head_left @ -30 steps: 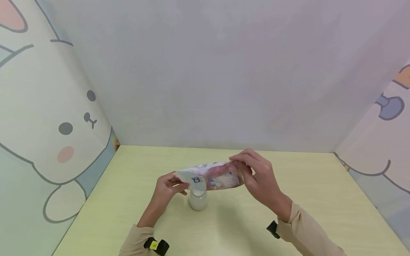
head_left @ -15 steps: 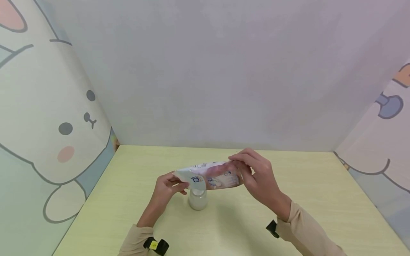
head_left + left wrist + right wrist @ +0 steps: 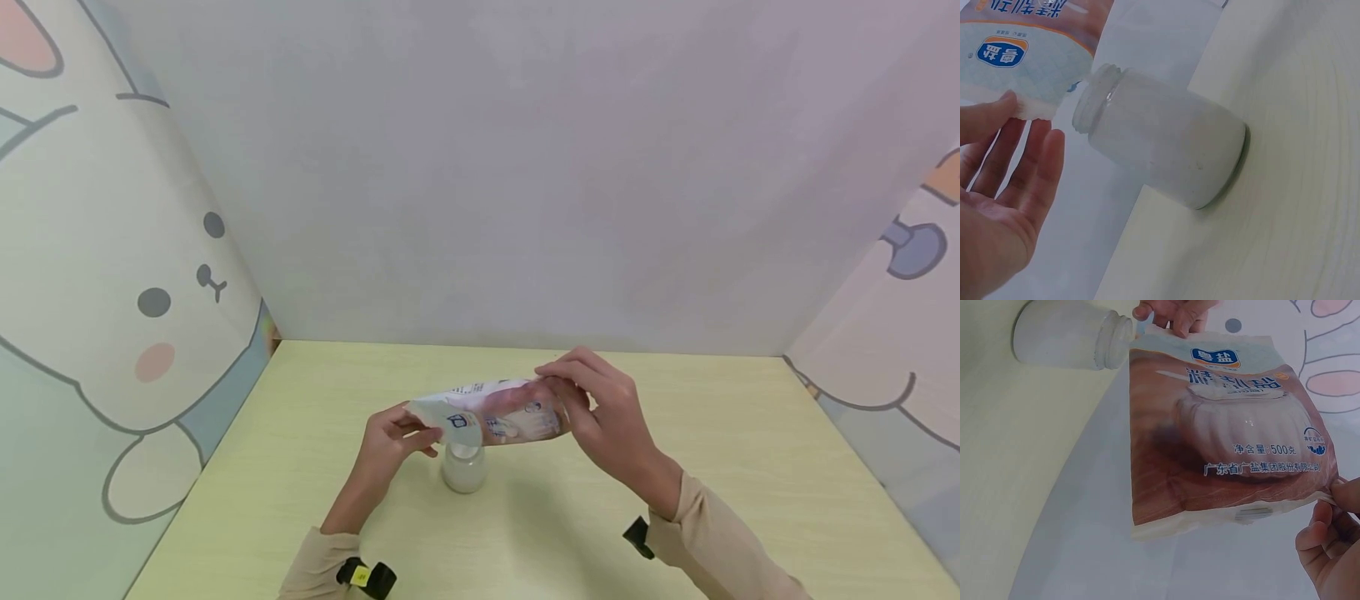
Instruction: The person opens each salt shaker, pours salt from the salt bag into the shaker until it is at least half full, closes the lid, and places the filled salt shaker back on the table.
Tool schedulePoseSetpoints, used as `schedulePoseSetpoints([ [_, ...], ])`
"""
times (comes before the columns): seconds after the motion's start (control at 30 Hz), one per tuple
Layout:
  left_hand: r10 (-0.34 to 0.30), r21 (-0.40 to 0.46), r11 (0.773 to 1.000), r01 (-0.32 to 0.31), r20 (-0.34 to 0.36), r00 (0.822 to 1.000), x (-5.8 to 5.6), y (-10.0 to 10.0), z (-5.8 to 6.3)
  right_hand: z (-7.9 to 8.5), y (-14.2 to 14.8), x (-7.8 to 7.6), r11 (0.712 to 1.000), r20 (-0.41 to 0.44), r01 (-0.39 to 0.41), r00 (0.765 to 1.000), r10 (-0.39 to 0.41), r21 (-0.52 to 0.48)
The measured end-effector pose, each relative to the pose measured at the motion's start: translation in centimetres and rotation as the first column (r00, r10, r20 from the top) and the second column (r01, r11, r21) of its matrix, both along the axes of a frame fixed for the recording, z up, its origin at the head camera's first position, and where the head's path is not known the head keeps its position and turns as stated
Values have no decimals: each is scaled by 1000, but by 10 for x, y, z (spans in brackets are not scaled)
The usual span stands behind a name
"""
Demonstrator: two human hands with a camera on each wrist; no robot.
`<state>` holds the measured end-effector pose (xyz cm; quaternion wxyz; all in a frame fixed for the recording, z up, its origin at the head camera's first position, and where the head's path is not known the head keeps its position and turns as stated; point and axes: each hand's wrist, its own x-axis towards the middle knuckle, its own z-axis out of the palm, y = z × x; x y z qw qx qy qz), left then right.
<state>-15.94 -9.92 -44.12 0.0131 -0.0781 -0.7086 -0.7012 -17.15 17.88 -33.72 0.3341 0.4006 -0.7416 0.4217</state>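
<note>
A printed bag of salt (image 3: 517,412), marked 500 grams, is held tilted between both hands above the table. My left hand (image 3: 386,442) pinches its lower end between thumb and fingers, as the left wrist view shows. At the raised end, my right hand (image 3: 607,417) grips a bottom corner of the bag (image 3: 1229,425). Under the lower end stands a glass jar (image 3: 463,471), upright and lidless, whitish through its walls. In the left wrist view, the edge of the bag is right at the mouth of the jar (image 3: 1166,137).
The pale yellow table (image 3: 300,467) carries the jar near its middle. A plain grey wall (image 3: 510,175) rises behind it. Side panels with cartoon animals (image 3: 150,275) flank the table. Black straps (image 3: 366,577) with wrist cameras sit on the beige sleeves.
</note>
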Motion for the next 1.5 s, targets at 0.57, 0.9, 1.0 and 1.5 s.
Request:
schedulePoseSetpoints([
  [0.57,6,21,1000,-6,-2,1000,0,0,-2,0,-1,0,1000,0,1,1000,-1,-4],
  [0.9,6,17,1000,-6,-4,1000,0,-1,-1,0,-2,0,1000,1,3,1000,-3,-5],
  [1.0,7,17,1000,-7,-3,1000,0,-1,-1,0,-2,0,1000,2,3,1000,-3,-9],
  [1.5,9,16,1000,-9,-12,1000,-1,-3,-3,0,-5,-1,1000,-9,-4,1000,4,-16],
])
